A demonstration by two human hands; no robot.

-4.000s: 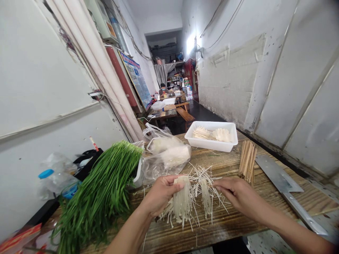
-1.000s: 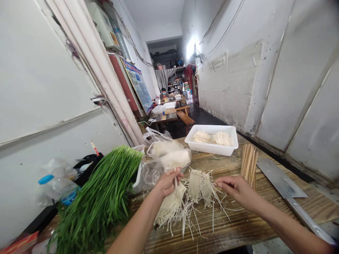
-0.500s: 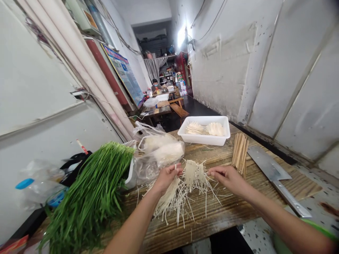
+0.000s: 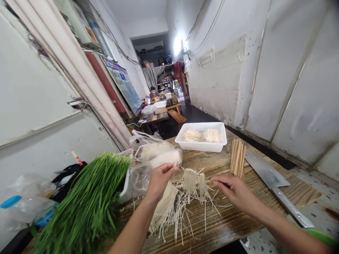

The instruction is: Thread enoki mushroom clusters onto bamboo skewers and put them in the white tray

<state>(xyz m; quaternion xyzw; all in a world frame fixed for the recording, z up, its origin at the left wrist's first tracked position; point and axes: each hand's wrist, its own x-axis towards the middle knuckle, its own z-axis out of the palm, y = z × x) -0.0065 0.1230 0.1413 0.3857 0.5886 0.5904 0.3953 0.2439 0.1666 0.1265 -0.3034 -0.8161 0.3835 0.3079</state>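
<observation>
My right hand (image 4: 229, 187) pinches the end of a thin skewer, mostly hidden by two flat bunches of enoki mushrooms (image 4: 190, 180) hanging from it. My left hand (image 4: 162, 178) is at the other side of these bunches, thumb and fingers pressed together; what is between them is too small to make out. Below both hands, a loose heap of enoki strands (image 4: 164, 208) spreads over the wooden board (image 4: 212, 229). Beyond my right hand lies a bundle of bamboo skewers (image 4: 237, 158).
A white plastic tray (image 4: 201, 146) holds skewered enoki at the back. A cleaver (image 4: 267, 169) lies at right. Plastic bags (image 4: 156, 151) with pale contents stand behind my left hand, and green chives (image 4: 87, 201) fill the left side. A person (image 4: 153, 93) sits far back.
My left fingers have closed into a pinch and risen slightly from the mushrooms. My right hand keeps its hold on the skewer. The camera view has shifted a little.
</observation>
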